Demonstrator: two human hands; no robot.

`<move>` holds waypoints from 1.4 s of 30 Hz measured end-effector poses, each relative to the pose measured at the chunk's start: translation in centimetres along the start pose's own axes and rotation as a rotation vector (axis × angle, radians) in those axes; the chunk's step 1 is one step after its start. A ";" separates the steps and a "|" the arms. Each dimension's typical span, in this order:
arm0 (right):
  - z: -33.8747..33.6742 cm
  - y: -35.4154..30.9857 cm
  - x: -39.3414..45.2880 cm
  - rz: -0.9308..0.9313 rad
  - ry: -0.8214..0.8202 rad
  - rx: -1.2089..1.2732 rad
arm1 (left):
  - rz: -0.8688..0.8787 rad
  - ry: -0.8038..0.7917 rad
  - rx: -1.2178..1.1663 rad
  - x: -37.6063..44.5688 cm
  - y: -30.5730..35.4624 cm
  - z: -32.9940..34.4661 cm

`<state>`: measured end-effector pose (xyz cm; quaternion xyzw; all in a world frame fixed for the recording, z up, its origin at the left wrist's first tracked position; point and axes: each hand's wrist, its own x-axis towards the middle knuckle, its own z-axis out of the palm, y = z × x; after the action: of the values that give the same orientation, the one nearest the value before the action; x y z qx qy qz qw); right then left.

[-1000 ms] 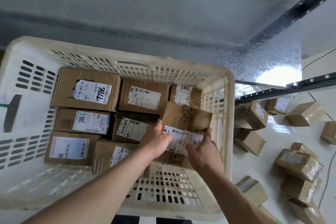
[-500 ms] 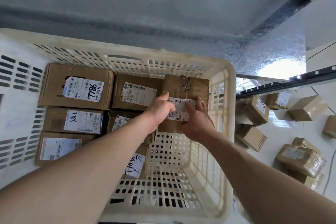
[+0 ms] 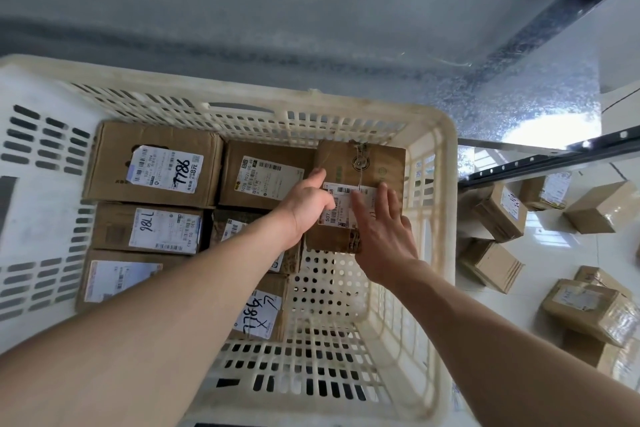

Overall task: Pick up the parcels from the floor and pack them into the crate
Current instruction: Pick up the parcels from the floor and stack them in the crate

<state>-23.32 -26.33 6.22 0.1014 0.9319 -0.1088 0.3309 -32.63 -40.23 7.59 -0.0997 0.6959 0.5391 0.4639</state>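
A string-tied parcel [image 3: 360, 180] lies in the far right corner of the crate [image 3: 446, 218]. Left hand [image 3: 306, 206] touches it, grip loose; right hand [image 3: 384, 236] hovers flat, fingers straight.

parcels [image 3: 152, 166] in crate [image 3: 446, 184] | loose parcels [image 3: 502, 211] on floor, crate's right

Matt cardboard parcels [image 3: 360, 163] with paper labels fill a perforated cream plastic crate [image 3: 446, 204] beside glossy tile floor [image 3: 550, 239].
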 end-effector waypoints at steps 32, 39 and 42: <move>-4.5 -0.8 -1.4 -0.043 0.036 0.041 | -0.023 0.085 0.048 -5.9 4.0 -0.3; -9.2 -2.7 -7.9 -0.083 0.110 0.158 | 0.054 0.127 0.159 -13.7 6.8 -0.4; -11.1 -3.8 -11.1 -0.091 0.136 0.222 | 0.079 0.148 0.199 -17.4 8.2 -0.7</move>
<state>-22.45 -28.28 22.21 0.1024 0.9380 -0.2191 0.2485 -28.68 -43.85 26.01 -0.0652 0.7816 0.4765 0.3971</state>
